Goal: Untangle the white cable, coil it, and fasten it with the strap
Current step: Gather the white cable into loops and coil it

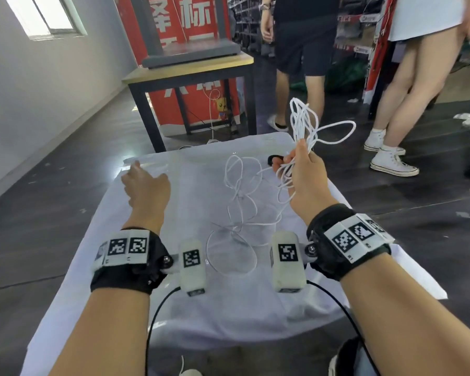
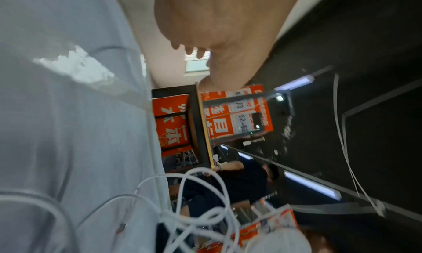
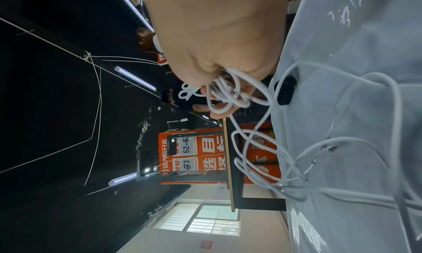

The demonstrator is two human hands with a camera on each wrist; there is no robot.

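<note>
My right hand (image 1: 296, 161) is raised over the table's far right and grips a bunch of loops of the white cable (image 1: 304, 123); the loops stick up above my fist, seen close in the right wrist view (image 3: 223, 92). The rest of the cable (image 1: 242, 202) trails down in loose tangled loops on the white cloth (image 1: 201, 308). A small black strap (image 1: 276, 159) lies on the cloth just left of my right fingers, also seen as the strap (image 3: 285, 91). My left hand (image 1: 144, 183) hovers over the cloth at the far left, fingers relaxed (image 2: 194, 53), holding nothing.
A wooden-topped black-legged table (image 1: 190, 71) with a grey stand stands beyond the cloth, before red banners. Two people (image 1: 301, 50) stand on the dark floor at the far right. Cloth edges drop off left and right.
</note>
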